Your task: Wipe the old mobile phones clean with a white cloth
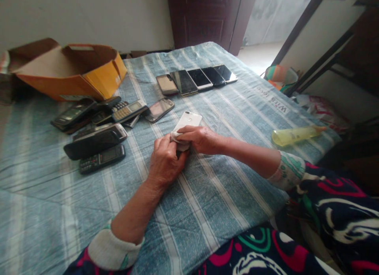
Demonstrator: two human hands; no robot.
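A white smartphone (pixel 189 119) lies back up on the cloth-covered table, its camera end pointing away from me. My left hand (pixel 166 158) grips the phone's near left end, which its fingers partly hide. With bent fingers, my right hand (pixel 204 139) presses a small whitish cloth (pixel 180 137) onto the near part of the phone's back. The two hands nearly meet there, and the phone's lower end is covered by them.
Several smartphones (pixel 204 79) lie in a row farther back. Old keypad phones (pixel 102 158) are heaped at left, near a yellow cardboard box (pixel 97 79). A yellowish bottle (pixel 291 135) lies on its side by the right table edge. A striped cloth (pixel 231 180) covers the table.
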